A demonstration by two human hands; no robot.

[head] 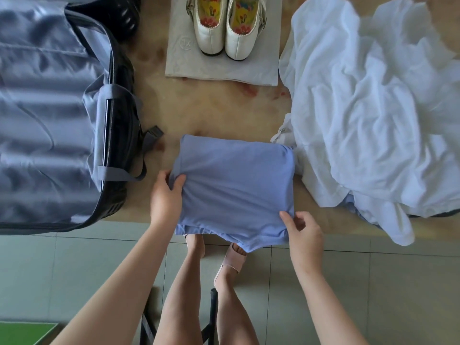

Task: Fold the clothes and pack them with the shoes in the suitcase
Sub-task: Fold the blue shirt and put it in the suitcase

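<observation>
Fabric fills the middle of the view: a blue garment (234, 185), folded to a rough rectangle, lies at the near edge of the table (214, 108), its near side hanging a little past the edge. The left hand (166, 195) pinches its left edge, thumb on top and fingers tucked out of sight underneath. The right hand (302, 232) grips the near right corner, thumb pressed on the cloth and fingers curled; how far they reach under the fold is hidden. The fold conceals what kind of garment it is.

To the left the suitcase (49, 120) lies open with its grey lining up, smeared by blur and cut off by the left and top edges. At the far side the shoes (225, 28), a white pair with patterned insoles, stand side by side on a pale cloth (219, 70); their backs are cropped by the top edge. To the right a heap of white clothes (373, 108) lies unfolded just beside the blue garment and runs out of frame. Below the table the person's sandals (230, 261) stand on a tiled floor (398, 282), with one foot partly covered by the hanging garment.
</observation>
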